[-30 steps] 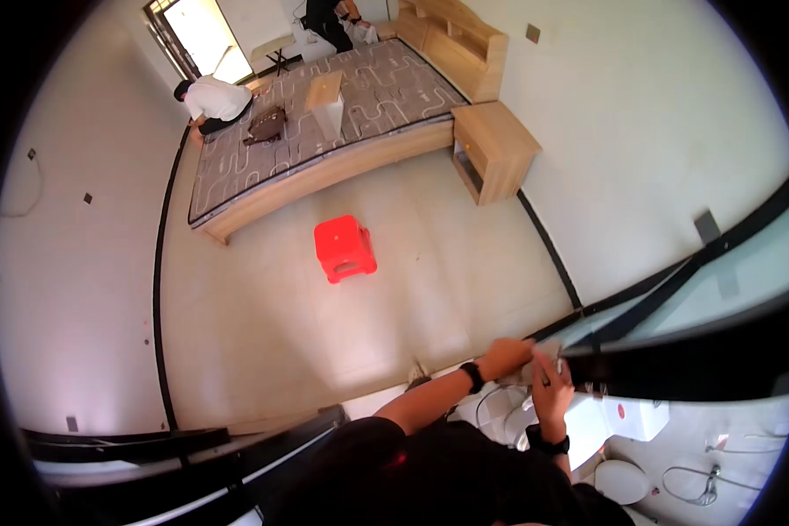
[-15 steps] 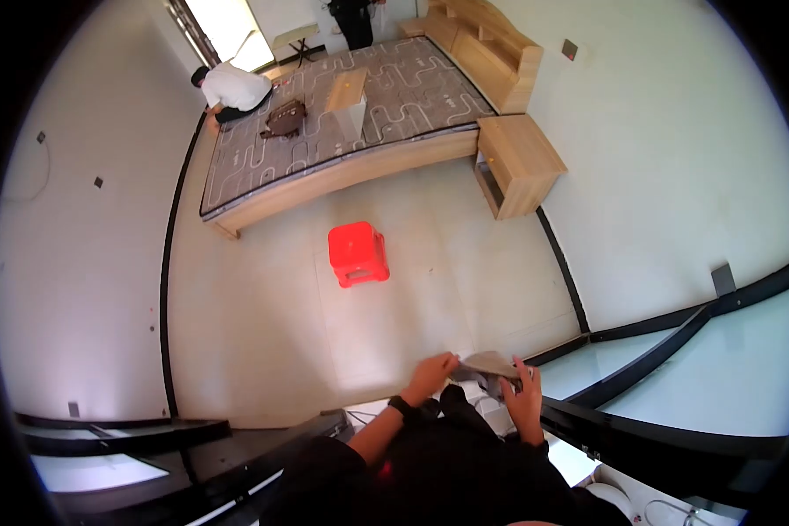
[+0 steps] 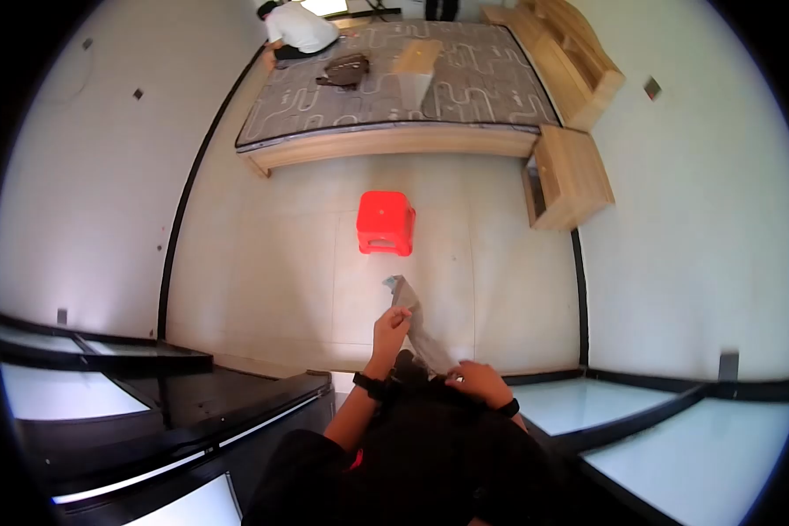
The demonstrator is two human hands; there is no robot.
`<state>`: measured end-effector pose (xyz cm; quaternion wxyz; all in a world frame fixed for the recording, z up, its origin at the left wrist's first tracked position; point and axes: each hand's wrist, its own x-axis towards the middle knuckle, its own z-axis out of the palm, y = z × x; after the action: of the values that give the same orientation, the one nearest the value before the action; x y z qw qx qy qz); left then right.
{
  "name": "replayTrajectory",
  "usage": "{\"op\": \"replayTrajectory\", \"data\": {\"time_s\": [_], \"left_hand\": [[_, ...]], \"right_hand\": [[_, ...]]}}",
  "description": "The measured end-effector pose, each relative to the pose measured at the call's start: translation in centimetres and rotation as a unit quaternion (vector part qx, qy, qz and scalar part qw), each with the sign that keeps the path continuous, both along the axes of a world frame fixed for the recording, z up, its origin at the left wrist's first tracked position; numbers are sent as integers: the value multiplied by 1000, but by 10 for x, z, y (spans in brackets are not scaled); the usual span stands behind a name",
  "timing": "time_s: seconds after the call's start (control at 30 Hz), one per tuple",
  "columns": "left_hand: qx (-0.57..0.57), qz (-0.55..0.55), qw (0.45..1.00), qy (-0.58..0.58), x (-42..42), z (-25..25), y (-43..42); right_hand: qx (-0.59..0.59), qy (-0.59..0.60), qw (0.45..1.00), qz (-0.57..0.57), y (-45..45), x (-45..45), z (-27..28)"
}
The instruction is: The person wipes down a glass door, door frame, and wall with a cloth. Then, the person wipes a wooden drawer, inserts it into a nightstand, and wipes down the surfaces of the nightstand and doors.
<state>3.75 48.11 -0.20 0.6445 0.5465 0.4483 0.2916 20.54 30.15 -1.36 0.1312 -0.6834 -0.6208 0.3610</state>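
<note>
A limp grey cloth (image 3: 422, 337) is stretched between my two hands, low in the head view. My left hand (image 3: 389, 336) pinches it near its upper part, and a loose end flops out beyond the fingers toward the stool. At the cloth's lower end, my right hand (image 3: 480, 382) has its fingers closed on the fabric. Black bands circle both wrists. Just ahead on the tiled floor stands a red plastic stool (image 3: 384, 219).
A bed with a grey patterned mattress (image 3: 324, 101) spans the far side, carrying a brown bag (image 3: 345, 71) and a wooden drawer-like box (image 3: 418, 60). A nightstand (image 3: 579, 180) is at right. Someone in a white shirt (image 3: 303, 29) crouches beyond. Black-framed glass panels (image 3: 70, 390) flank me.
My view has turned and moved forward toward the doorway. The cloth, bunched between my hands before, now hangs stretched out, with my left hand farther forward.
</note>
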Motion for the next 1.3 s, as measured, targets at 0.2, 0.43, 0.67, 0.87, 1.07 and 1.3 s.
{"op": "replayTrajectory", "data": {"time_s": [0.2,0.43,0.67,0.87,1.07,1.3], "left_hand": [[30,101,993,47,-54,-6,52],[-51,313,948,27,-160,-34,162],[-70,337,924,168,-245,-31,274],[-78,432,894,87,-323,-50,397],[-93,363,841,391,-422,-63,532],[-204,265,850,408,-514,-43,683]], "right_hand": [[-57,-40,992,109,109,-11,-21],[-117,8,919,376,343,-118,-127],[-316,280,805,417,542,-240,-137],[-222,292,811,456,679,-349,-169],[-127,222,861,439,843,-425,-133],[-140,164,841,497,1028,-550,-89]]}}
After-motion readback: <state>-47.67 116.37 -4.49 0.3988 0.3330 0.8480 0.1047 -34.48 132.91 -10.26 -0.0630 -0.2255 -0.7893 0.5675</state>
